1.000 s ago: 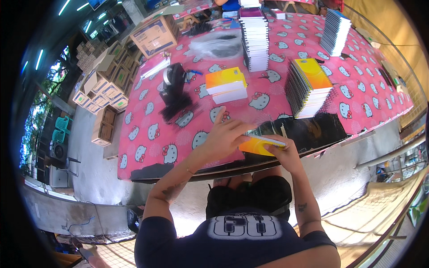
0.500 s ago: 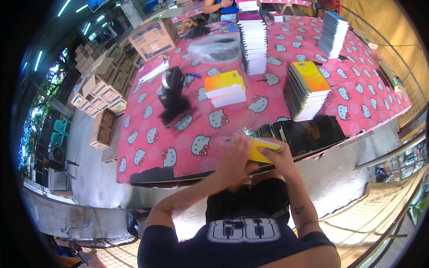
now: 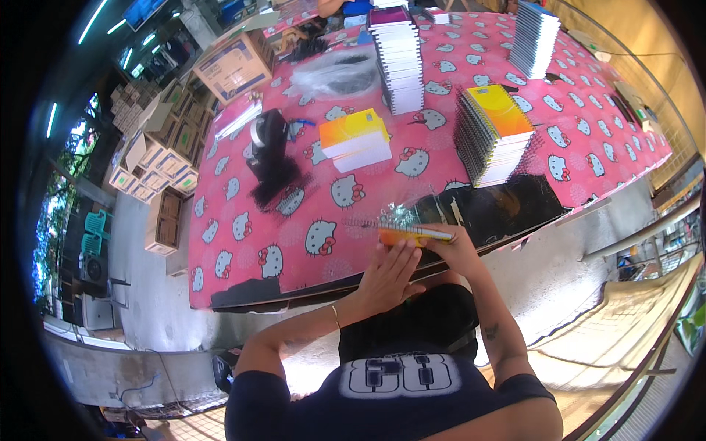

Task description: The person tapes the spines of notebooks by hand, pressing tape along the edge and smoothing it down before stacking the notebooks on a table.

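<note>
At the table's near edge I hold a small yellow-orange notebook, tilted so that its white page edge and spine side show. A thin dark wire coil runs along its spine and sticks out past the left end. My right hand grips the notebook's right end, thumb on top. Against its near side lies my left hand, fingers stretched out and flat. Beyond them stand a short pile of yellow notebook blocks with no coil showing and a taller stack of coil-bound yellow notebooks.
A heap of black coils lies beside a black tape dispenser on the pink table cover. Farther back are a tall notebook stack, a blue-topped stack, a plastic bag and a carton. More cartons stand left.
My left hand has gone from a blurred sweep at the notebook's left end to resting flat on its near side. The notebook has tilted, and its protruding coil now shows. The view has shifted slightly.
</note>
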The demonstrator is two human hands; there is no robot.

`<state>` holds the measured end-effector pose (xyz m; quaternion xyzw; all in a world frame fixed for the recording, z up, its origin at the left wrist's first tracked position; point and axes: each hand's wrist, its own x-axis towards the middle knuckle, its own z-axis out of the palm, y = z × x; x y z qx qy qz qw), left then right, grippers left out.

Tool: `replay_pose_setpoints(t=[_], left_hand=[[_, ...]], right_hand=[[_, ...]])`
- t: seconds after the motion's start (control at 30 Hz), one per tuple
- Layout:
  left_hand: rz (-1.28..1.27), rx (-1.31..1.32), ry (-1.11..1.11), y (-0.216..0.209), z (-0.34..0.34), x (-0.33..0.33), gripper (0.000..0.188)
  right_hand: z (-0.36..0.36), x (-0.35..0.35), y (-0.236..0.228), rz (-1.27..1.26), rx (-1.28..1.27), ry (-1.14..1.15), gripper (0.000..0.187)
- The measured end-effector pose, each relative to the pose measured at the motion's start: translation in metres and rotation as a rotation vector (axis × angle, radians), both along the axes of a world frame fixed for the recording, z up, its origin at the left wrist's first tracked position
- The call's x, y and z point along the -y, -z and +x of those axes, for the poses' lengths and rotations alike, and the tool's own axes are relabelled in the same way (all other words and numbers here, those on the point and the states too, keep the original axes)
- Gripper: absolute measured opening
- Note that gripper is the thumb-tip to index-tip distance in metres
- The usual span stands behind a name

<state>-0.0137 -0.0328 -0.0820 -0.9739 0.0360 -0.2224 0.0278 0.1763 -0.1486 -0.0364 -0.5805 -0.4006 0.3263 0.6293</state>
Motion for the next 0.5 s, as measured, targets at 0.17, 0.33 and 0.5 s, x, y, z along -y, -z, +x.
replay_pose_setpoints(t=[0.17,0.33,0.5], left_hand=[[0.039,0.006,-0.141,-0.043,0.041,-0.017,0.082],[-0.037,-0.008,-0.195,-0.065,0.052,-0.017,0.079],[0.079,0.080,-0.015,-0.041,0.034,-0.012,0.080]], right_hand=[[-0.006,0.008,0.016,-0.012,-0.009,-0.028,0.031],[-0.007,0.005,0.012,-0.086,0.229,0.023,0.031],[-0.010,-0.002,0.018,0.093,0.200,0.057,0.028]])
